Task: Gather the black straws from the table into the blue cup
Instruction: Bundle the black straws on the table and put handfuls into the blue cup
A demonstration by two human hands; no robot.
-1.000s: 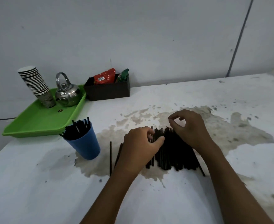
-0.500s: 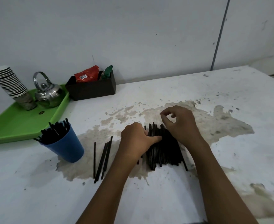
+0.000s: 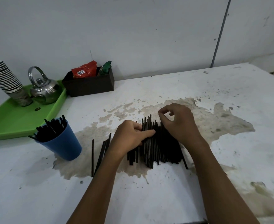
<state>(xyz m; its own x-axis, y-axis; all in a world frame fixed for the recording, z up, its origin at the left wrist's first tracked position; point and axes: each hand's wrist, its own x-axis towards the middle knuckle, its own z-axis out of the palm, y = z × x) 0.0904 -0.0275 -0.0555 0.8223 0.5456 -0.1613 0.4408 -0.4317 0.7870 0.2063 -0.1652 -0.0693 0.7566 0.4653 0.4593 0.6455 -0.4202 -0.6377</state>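
I'm working at the pile of black straws (image 3: 155,143) mid-surface: my left hand (image 3: 129,138) is curling its grip around several, my right hand (image 3: 178,123) is pinching straw tips. The blue cup (image 3: 63,143) is standing to the left, already packed, so I'm risking knocking it or spilling straws. A few loose straws (image 3: 100,152) are lying between. The white surface (image 3: 230,143) is stained brown; a grey wall is standing behind.

Black straws (image 3: 157,146), blue cup (image 3: 63,146)

Stained white table (image 3: 197,88): black straws (image 3: 162,147), blue cup (image 3: 63,143), green tray (image 3: 20,120), black box (image 3: 91,84).
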